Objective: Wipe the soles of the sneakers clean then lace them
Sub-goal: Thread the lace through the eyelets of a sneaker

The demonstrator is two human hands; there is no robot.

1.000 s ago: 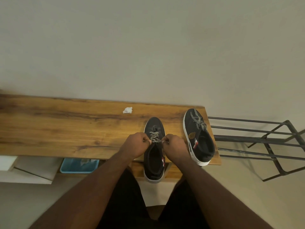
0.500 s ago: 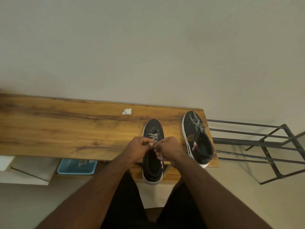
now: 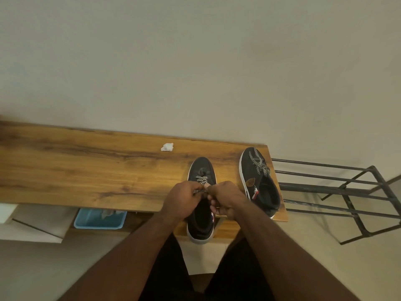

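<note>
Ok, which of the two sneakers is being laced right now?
The sneaker in front of the person, heel hanging over the table edge. Both hands, left hand and right hand, pinch its lace. The other sneaker sits untouched at the table's right end.

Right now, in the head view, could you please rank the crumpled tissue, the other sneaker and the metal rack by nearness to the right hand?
1. The other sneaker, just right of the right hand.
2. The crumpled tissue, farther back on the left.
3. The metal rack, beyond the bench's right end.

Wooden bench (image 3: 86,170), plain wall (image 3: 195,61)
</note>
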